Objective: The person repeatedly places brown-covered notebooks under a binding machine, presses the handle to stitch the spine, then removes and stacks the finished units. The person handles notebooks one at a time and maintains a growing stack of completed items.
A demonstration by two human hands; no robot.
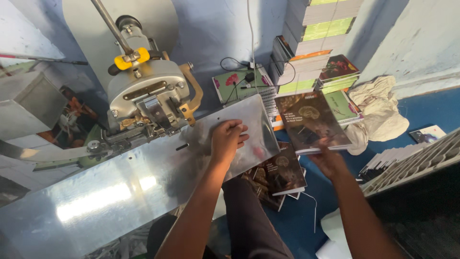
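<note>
My left hand [227, 140] rests palm down on the shiny metal table [120, 192] of a stitching machine, fingers curled, holding nothing. The machine's grey head [146, 93] with a yellow clamp sits up and to the left of that hand. My right hand [328, 158] grips the lower edge of a dark-covered booklet [311, 122], held flat in the air to the right of the metal table. A small pile of similar dark booklets [280, 175] lies on the blue floor below it, between my two arms.
Tall stacks of books [311, 43] stand against the blue wall at the back. A crumpled cream cloth [378, 108] lies to the right of them. A phone on a cable rests on a floral book [239, 84]. More stacked booklets [388, 158] and a slatted white rack [421, 158] are at right.
</note>
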